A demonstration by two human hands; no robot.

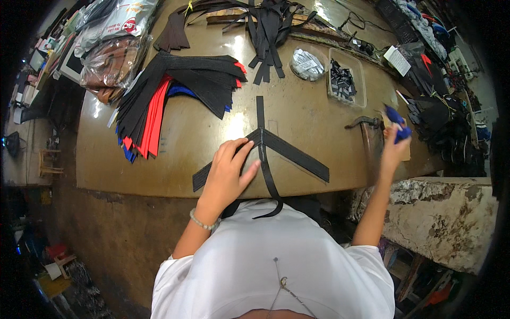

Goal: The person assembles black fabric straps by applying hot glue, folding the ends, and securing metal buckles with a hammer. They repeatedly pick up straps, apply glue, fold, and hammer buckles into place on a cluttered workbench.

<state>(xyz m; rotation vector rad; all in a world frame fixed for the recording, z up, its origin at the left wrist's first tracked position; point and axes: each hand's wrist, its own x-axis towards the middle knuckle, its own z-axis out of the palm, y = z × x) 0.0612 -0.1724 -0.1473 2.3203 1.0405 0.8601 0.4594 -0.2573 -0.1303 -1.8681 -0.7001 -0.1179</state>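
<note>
A black, wing-shaped strap piece [297, 154] lies in front of me, its two arms angled down from a central peak. A narrow black strip [269, 178] runs down its middle and curls over the table's near edge. My left hand [229, 164] rests on the left arm of the piece with its fingers spread, partly covering it. Off to the right, my right hand [394, 146] is closed around a blue object [399, 125] with a pointed end; its exact kind is hard to make out. Beside that hand lies a hammer [370, 127], head toward the back.
Fanned black, red and blue strips [175, 90] lie at left, near a plastic-wrapped brown bundle [111, 64]. Farther back are loose black straps [268, 40], a round tub [307, 65] of grey pieces and a clear box [363, 80] of small dark parts. Dark material crowds the right edge.
</note>
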